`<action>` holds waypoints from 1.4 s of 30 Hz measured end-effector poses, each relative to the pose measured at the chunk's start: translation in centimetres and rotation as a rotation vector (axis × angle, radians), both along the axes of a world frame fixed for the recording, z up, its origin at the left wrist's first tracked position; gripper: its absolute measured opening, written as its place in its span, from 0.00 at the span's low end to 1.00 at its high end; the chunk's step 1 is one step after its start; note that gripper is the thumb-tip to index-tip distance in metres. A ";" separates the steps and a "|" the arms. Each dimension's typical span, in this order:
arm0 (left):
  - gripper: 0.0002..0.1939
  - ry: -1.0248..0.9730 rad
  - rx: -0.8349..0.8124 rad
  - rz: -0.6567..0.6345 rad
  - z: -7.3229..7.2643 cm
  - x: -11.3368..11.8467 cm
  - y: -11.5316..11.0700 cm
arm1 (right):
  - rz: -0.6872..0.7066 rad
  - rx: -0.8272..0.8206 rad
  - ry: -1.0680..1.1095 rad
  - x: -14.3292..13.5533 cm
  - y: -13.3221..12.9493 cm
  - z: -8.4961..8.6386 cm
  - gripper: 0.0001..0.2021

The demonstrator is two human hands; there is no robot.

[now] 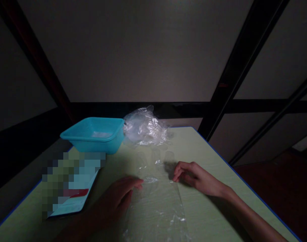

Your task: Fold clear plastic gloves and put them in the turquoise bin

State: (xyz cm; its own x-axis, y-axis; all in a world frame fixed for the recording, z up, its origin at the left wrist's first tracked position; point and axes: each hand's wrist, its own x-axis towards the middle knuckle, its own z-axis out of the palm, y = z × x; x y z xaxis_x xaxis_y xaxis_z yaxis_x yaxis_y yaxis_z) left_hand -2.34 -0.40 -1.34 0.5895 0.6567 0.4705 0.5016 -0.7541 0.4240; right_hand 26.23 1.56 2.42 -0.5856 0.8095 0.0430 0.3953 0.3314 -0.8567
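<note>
A clear, thin plastic glove or bag (pixel 158 201) lies flat on the pale green table, its finger-like tips pointing away from me. My left hand (pixel 121 193) rests by its left edge, with the fingers pressed together near the plastic; whether they pinch it is hard to make out. At its right edge is my right hand (pixel 187 174), fingers curled and fingertips at the film. Behind them sits a crumpled heap of clear plastic (pixel 147 127), beside a turquoise basin (pixel 98 146) with something pale inside.
On the left of the table (pixel 206 151) lies a flat, partly pixelated item (pixel 77 201) with a red mark. The table has a blue edge. Grey wall panels with dark beams stand behind it.
</note>
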 end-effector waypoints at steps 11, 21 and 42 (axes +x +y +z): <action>0.19 0.000 -0.077 0.013 0.0 0.2 -0.1 | 0.090 0.086 -0.054 0.0 0.0 0.2 0.13; 0.19 0.020 -0.113 0.016 -0.2 0.0 -0.1 | 0.102 0.089 -0.027 0.3 0.2 -0.2 0.16; 0.19 0.006 -0.104 0.012 0.0 0.2 0.0 | 0.110 0.182 -0.157 0.3 -0.1 0.6 0.15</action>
